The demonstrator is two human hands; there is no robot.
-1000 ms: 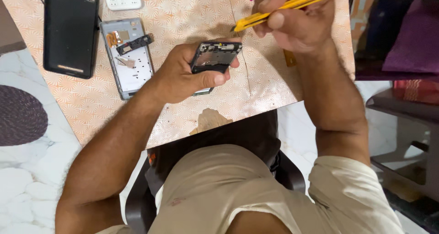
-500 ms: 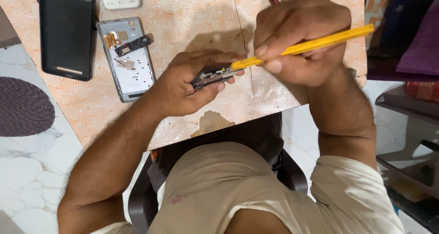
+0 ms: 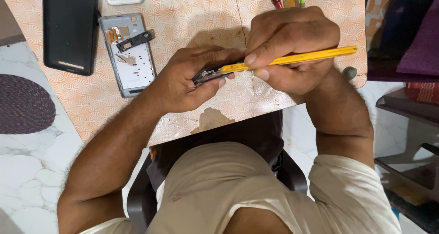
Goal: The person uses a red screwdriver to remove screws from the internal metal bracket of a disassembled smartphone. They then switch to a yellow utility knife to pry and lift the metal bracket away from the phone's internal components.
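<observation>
We look down at our own two hands working over a small table (image 3: 192, 14) covered in an orange patterned sheet. Our left hand (image 3: 187, 80) is curled around a small dark phone part (image 3: 208, 75), gripping it edge-on just above the table's near edge. Our right hand (image 3: 290, 48) is closed around a yellow tool (image 3: 302, 58), held like a pen, its tip touching the part. To the left lie an opened grey phone frame (image 3: 132, 64) and, beside it, a black phone back cover (image 3: 68, 28).
</observation>
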